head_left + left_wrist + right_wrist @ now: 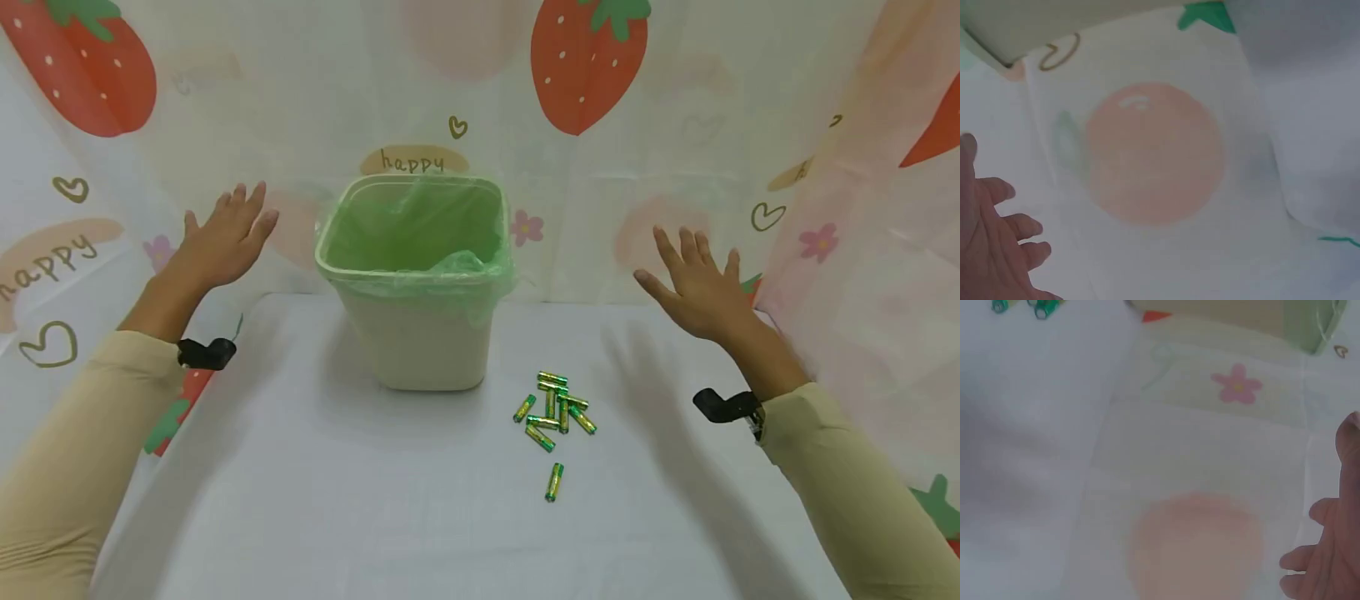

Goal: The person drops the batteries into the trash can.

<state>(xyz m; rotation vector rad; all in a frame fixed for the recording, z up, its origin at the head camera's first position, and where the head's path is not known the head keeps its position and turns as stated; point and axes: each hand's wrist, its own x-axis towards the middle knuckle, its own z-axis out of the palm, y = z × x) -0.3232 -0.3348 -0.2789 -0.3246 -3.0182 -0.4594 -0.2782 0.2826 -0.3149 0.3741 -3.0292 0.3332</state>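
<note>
My left hand (225, 242) is raised to the left of a pale bin, its fingers spread and holding nothing. On the other side my right hand (701, 287) is also raised with spread fingers and nothing in it. The bin (420, 333) stands upright at the back of the table, and a thin green plastic bag (465, 267) lines it and folds over the rim. Between the bin and my right hand lies a loose pile of green and gold batteries (551, 421), several of them crossing each other. One single battery (554, 482) lies apart, nearer to me.
A white cloth covers the table (360, 508). Behind it hangs a pale curtain (585, 192) printed with strawberries, hearts and flowers, which also closes off both sides. A black wrist camera (206, 354) sits on the left wrist, another camera (723, 406) on the right.
</note>
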